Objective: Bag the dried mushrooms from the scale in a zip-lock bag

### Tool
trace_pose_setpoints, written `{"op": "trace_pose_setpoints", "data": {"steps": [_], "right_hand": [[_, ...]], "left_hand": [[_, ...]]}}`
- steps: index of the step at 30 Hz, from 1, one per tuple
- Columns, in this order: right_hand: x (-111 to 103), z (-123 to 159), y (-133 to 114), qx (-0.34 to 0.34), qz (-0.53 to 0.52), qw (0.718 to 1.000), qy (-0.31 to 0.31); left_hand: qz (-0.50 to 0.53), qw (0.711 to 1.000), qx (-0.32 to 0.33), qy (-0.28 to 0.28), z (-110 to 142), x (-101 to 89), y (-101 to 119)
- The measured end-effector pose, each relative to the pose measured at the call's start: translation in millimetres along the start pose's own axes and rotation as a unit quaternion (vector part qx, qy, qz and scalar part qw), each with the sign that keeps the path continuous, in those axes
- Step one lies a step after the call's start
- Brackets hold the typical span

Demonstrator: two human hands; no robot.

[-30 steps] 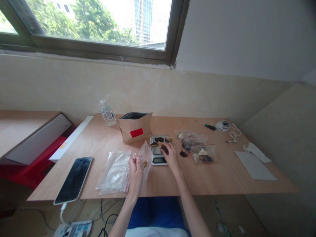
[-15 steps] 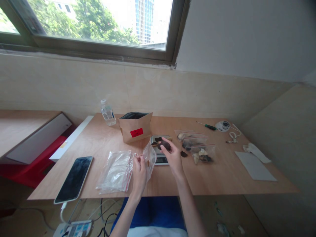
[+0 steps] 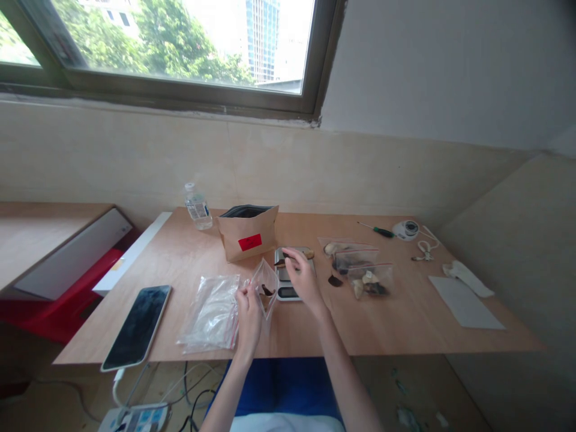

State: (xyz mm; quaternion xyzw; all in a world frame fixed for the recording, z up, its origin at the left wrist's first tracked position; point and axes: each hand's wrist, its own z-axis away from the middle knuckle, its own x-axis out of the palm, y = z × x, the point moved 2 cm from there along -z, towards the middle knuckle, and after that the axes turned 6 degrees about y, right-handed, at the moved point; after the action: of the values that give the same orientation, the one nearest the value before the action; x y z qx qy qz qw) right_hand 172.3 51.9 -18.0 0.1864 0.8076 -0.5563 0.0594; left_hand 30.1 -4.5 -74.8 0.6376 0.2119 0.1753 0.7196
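My left hand (image 3: 249, 306) pinches the edge of a clear zip bag (image 3: 264, 277), whose mouth gapes toward the right. Dark brown dried pieces (image 3: 266, 291) lie inside that bag. Over a small digital scale (image 3: 288, 293) reaches my right hand (image 3: 303, 277), thumb and fingers apart, at the dark and tan dried pieces (image 3: 279, 263) on its pan. The hand partly covers the pieces, so contact is unclear. One dark piece (image 3: 335, 281) rests on the table right of the scale. A stack of clear zip bags (image 3: 211, 312) lies left of my left hand.
Behind the scale stands an open brown paper pouch (image 3: 245, 237) with a red label, beside a water bottle (image 3: 198, 209). Filled zip bags (image 3: 369, 281) lie to the right. Farther out are a screwdriver (image 3: 382, 231), a white camera (image 3: 405, 230), paper (image 3: 465, 303) and a phone (image 3: 137, 327).
The dark piece that my right hand held is now out of its fingers, and dark pieces show in the bag. My right hand has moved left and slightly up over the scale.
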Motion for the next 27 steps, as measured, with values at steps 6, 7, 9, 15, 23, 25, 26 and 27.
{"op": "trace_pose_setpoints", "data": {"steps": [6, 7, 9, 15, 23, 25, 26, 27], "right_hand": [[19.9, -16.7, 62.1, -0.06, 0.307, 0.948, -0.061], [23.1, -17.5, 68.0, -0.065, 0.329, 0.94, -0.07], [27.0, -19.1, 75.7, -0.07, 0.346, 0.933, -0.073], [22.5, -24.9, 84.9, -0.08, 0.31, 0.946, -0.057], [13.3, -32.1, 83.8, -0.071, 0.225, 0.972, -0.007], [9.5, -33.1, 79.2, -0.063, 0.203, 0.977, 0.011], [7.1, -33.4, 75.7, -0.059, 0.193, 0.979, 0.02], [4.3, -33.4, 71.2, -0.055, 0.183, 0.981, 0.03]], "left_hand": [[0.022, 0.999, -0.029, -0.007, 3.1, -1.7, 7.9], [0.024, 0.999, -0.029, -0.006, 3.4, -2.2, 7.9], [0.023, 0.999, -0.028, -0.003, 3.4, -3.7, 6.9], [0.032, 0.999, -0.033, -0.005, 2.3, -7.3, 4.3], [0.011, 0.999, -0.026, -0.017, 3.7, -6.2, 6.7], [0.011, 0.999, -0.028, -0.015, 3.0, -6.6, 6.3], [0.012, 0.999, -0.028, -0.014, 2.6, -6.9, 6.0], [0.012, 0.999, -0.028, -0.014, 2.1, -7.2, 5.5]]}}
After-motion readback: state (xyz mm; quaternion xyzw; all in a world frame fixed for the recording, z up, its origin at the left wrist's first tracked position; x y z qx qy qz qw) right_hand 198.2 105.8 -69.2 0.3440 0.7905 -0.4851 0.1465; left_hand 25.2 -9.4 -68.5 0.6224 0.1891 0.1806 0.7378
